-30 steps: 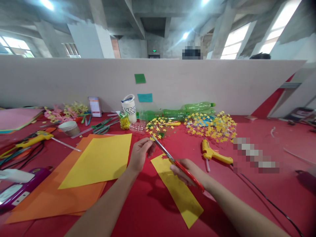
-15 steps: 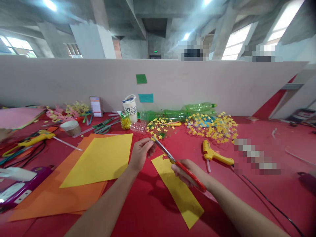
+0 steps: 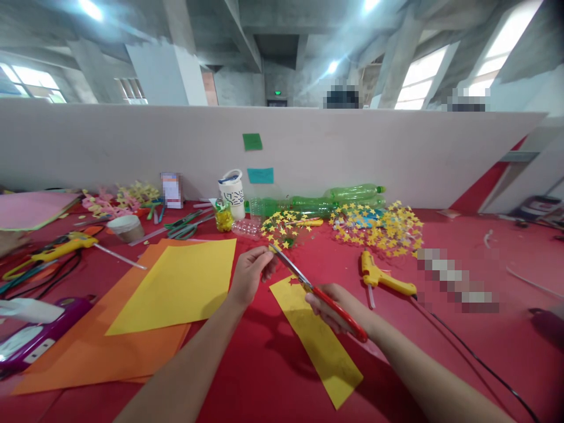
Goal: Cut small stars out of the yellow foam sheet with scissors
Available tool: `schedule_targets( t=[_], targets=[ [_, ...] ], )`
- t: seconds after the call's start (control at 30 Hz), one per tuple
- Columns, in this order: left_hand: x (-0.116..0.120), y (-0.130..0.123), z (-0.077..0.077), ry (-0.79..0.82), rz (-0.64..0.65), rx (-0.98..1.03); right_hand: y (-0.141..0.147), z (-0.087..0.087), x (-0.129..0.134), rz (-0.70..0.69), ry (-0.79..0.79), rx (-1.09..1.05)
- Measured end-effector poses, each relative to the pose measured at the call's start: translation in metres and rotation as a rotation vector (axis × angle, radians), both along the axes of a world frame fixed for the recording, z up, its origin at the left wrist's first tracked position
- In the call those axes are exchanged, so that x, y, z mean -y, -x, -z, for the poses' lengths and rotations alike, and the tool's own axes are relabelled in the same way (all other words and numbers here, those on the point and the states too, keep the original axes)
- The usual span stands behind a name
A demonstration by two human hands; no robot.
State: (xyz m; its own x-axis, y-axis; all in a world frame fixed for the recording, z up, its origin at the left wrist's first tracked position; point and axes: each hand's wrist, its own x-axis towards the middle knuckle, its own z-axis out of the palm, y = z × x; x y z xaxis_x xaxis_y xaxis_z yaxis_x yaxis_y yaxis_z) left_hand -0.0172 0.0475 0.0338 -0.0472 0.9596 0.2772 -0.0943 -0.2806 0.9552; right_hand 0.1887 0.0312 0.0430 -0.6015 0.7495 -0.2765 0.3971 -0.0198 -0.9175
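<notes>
My right hand point(image 3: 337, 305) is closed around the red-handled scissors point(image 3: 293, 267), whose blades point up and to the left. Their tips meet a small yellow piece point(image 3: 274, 248) pinched between the thumb and fingers of my left hand point(image 3: 250, 275); the fingers partly cover it. Beneath the scissors lies a yellow strip point(image 3: 319, 343) with a cut-out at its far end. A larger yellow sheet point(image 3: 180, 285) rests on orange sheets point(image 3: 101, 352) left of my left hand. Beyond the scissor tips stands a cluster of yellow stars point(image 3: 284, 228).
Right of my hands lies a yellow glue gun point(image 3: 388, 281) with its black cord. Another glue gun point(image 3: 66, 249) and a purple power strip point(image 3: 57, 329) are at left. Green plastic bottles point(image 3: 356, 192), a bigger star cluster point(image 3: 388, 232) and a white cup point(image 3: 232, 197) line the back.
Almost nothing differs. Both hands keep their places, with the scissors and the small yellow piece held as before; the view has shifted very slightly.
</notes>
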Motion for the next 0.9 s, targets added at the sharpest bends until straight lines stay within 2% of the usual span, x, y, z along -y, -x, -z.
schedule_targets(
  t=[0.43,0.67,0.9],
  targets=[
    [0.001,-0.001,0.0,0.031,-0.01,0.002,0.002,-0.004,0.0,0.017,0.052,-0.005],
    [-0.001,0.002,0.001,0.02,-0.012,-0.028,-0.001,0.005,-0.003,-0.004,-0.003,0.0],
    [-0.002,0.006,-0.004,-0.004,-0.126,-0.03,0.001,0.004,-0.004,-0.013,-0.062,0.083]
  ],
)
